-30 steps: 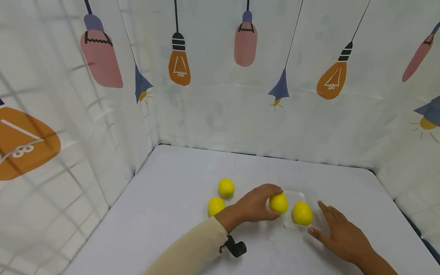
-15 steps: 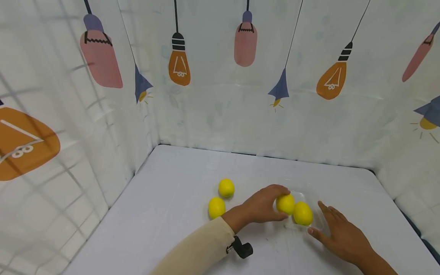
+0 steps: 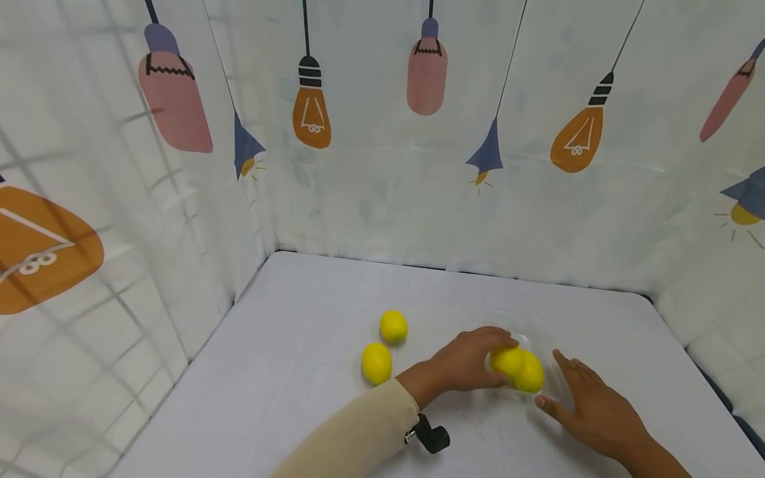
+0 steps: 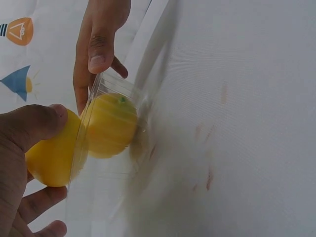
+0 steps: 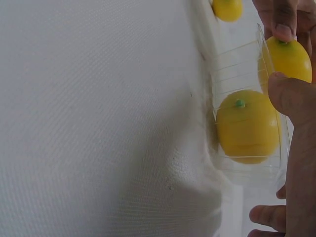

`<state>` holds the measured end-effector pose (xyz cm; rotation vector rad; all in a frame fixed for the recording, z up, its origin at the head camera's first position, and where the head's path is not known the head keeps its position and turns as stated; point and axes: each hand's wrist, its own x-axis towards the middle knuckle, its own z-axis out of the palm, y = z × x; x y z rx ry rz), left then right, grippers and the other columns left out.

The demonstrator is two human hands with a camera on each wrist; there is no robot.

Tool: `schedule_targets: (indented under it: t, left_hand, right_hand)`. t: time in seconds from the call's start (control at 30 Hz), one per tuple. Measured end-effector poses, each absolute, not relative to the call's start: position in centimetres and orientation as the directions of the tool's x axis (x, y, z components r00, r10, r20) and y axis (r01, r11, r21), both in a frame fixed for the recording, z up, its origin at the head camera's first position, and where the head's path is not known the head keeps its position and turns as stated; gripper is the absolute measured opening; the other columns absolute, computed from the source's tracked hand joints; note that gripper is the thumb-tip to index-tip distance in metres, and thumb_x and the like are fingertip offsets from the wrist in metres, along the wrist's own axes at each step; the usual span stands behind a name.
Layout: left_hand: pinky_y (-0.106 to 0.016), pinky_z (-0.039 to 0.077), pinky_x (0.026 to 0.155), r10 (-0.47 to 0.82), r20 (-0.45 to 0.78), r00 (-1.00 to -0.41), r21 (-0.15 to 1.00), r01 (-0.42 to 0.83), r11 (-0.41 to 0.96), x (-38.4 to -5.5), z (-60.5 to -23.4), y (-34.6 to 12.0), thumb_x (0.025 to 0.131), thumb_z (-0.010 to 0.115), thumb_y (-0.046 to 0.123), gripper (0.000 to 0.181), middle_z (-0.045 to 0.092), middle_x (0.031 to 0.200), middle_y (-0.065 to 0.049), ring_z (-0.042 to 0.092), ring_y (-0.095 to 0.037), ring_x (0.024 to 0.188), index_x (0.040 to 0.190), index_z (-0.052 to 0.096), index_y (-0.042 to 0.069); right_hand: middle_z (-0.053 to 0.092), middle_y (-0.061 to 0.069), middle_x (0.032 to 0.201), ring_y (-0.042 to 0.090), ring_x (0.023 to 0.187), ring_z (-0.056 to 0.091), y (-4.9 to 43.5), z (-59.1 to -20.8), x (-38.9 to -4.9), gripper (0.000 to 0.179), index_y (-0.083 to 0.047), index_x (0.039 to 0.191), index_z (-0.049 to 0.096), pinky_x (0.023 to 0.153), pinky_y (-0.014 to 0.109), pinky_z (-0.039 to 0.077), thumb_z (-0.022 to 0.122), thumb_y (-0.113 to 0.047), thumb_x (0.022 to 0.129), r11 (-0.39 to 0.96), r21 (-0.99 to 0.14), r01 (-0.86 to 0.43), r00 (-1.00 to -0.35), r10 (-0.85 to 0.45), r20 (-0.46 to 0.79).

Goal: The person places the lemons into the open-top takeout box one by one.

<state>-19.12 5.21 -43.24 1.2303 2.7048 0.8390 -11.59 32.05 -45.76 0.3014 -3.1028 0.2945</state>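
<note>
My left hand (image 3: 472, 358) grips a yellow lemon (image 4: 52, 158) between thumb and fingers. That lemon is at the rim of a clear plastic container (image 5: 237, 55), partly past the near wall in the left wrist view. Inside the container lies a second lemon (image 5: 247, 128) with a green stem spot. In the head view the two lemons overlap. My right hand (image 3: 597, 408) is on the container's right side, fingers extended, with its thumb (image 5: 281, 91) right at the rim in the right wrist view.
Two more lemons, a farther one (image 3: 394, 326) and a nearer one (image 3: 376, 364), rest on the white table (image 3: 287, 372) left of my left hand. A black device (image 3: 433, 435) sticks out from my left wrist. Lamp-printed cloth (image 3: 382, 186) hangs behind the table.
My left hand has carried its lemon to the right, over the container and against the view of the second lemon. The right hand has stayed in place.
</note>
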Motion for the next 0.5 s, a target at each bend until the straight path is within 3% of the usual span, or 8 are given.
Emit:
schedule_targets:
  t: [0.3, 0.5]
  left_hand:
    - [-0.029, 0.038, 0.113, 0.727, 0.152, -0.669, 0.443, 0.704, 0.555, -18.96, -43.55, 5.66, 0.094, 0.075, 0.038, 0.056, 0.047, 0.153, 0.013, 0.043, -0.005, 0.14, 0.146, 0.058, 0.027]
    - [-0.029, 0.034, 0.115, 0.726, 0.156, -0.67, 0.385, 0.718, 0.58, -19.16, -43.87, 5.93, 0.099, 0.065, 0.045, 0.056, 0.048, 0.153, 0.012, 0.043, -0.005, 0.14, 0.15, 0.054, 0.025]
  right_hand:
    - [0.046, 0.036, 0.145, 0.051, 0.128, 0.048, 31.81, -45.72, -11.36, 0.102, 0.0, 0.158, 0.03, 0.08, 0.068, 0.052, 0.057, -0.072, 0.092, 0.959, -0.196, -0.205, -0.979, -0.199, 0.05]
    - [0.046, 0.037, 0.144, 0.052, 0.128, 0.049, 31.79, -45.72, -11.41, 0.102, 0.0, 0.158, 0.029, 0.079, 0.068, 0.052, 0.057, -0.071, 0.093, 0.959, -0.19, -0.209, -0.978, -0.203, 0.049]
